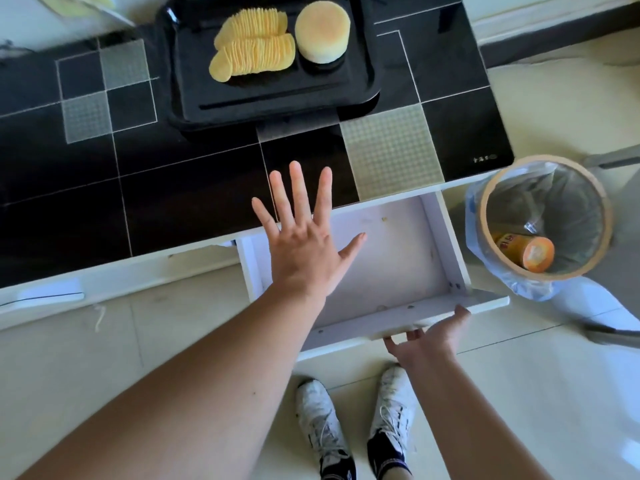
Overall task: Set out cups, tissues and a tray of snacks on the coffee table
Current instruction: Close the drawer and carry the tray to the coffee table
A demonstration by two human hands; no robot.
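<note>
Black glossy worktop [173, 188] with pale grid lines and patterned squares; black tray [194, 98] sits on it at the far side, well apart from both hands. On the tray: fanned rows of yellow crisps [252, 50], and a round pale cake [322, 31] just right of them, near or touching. White drawer [398, 258] under the worktop's near right edge is pulled out, inside only a few crumbs. Left hand [304, 244] hovers over the drawer's left part and the worktop edge, back up, grip released, fingers straight and spread, holding nothing. Right hand [427, 336] is at the drawer's front panel, fingertips hooked under its lower edge, thumb up against the panel's face, so grip is grasping the drawer front. Bin [543, 216] stands on the floor right of the drawer, lined with a clear bluish bag; an orange-yellow snack tube [526, 252] lies inside. White sneakers [360, 417] on pale floor tiles below the drawer.
</note>
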